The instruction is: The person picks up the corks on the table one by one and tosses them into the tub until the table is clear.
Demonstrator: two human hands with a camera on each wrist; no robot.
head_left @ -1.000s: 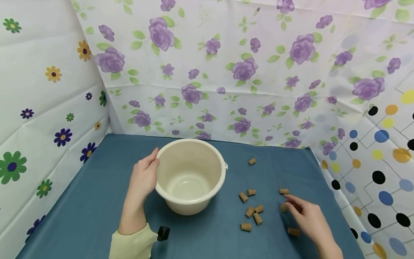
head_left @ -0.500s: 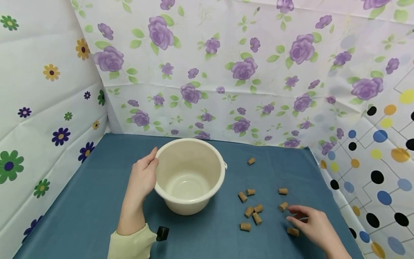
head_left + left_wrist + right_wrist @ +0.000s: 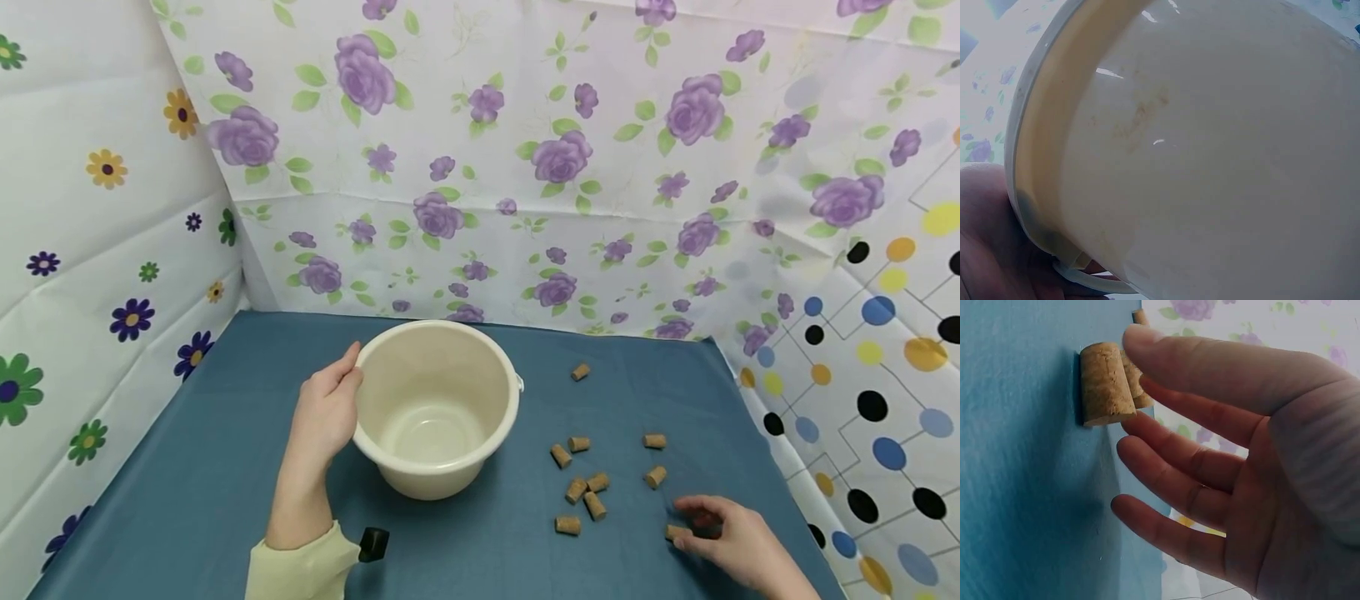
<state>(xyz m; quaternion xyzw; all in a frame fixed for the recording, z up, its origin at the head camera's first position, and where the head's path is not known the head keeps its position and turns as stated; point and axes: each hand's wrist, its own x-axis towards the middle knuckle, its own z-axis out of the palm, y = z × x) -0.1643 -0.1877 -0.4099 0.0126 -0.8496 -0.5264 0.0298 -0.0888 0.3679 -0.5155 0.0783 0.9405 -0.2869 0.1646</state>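
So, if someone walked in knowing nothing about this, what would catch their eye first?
Probably the big cream bucket near the middle of the blue cloth, its rim gripped by the left hand. Next might come the small brown corks scattered to its right, with the right hand reaching at the nearest one. Behind it all, the purple-rose sheet is hard to miss.

We see a cream bucket [image 3: 435, 379], mouth up, left of 10 brown corks [image 3: 567, 525] lying scattered on the blue worktop [image 3: 225, 467]
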